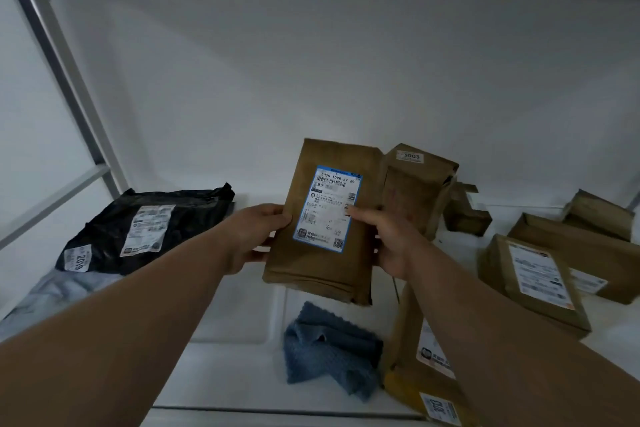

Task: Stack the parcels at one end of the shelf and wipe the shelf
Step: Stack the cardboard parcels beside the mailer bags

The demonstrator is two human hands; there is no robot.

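While I hold the brown parcel up off the shelf w/ both hands, left hand grips its left edge, right hand its right, thumb on the label so it's readable: "1098-69". Prob. headed for the black parcel at left, tagged "2019". Blue cloth waits below; another parcel behind reads "3003".
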